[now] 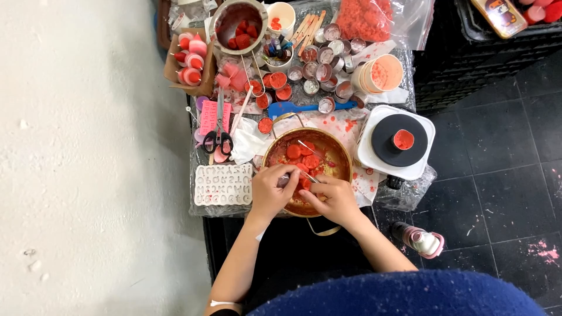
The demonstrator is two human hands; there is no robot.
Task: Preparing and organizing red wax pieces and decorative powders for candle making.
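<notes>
A wide brass bowl (339,153) stands in front of me, holding several red wax discs (309,159) and red crumbs. My left hand (270,192) rests on the bowl's near-left rim, its fingers pinched on a small silvery cup. My right hand (332,199) sits at the near rim and grips a thin metal tool (310,177) that points toward the cup. A second thin metal stick (311,147) lies across the wax in the bowl.
Left of the bowl lie a white letter mould (222,184), black-handled scissors (218,137) and a pink mould. Behind are small metal cups (325,58), a blue spatula (293,107), a pot of red candles (237,23). A white hotplate (397,143) stands right; a bottle (418,240) on the floor.
</notes>
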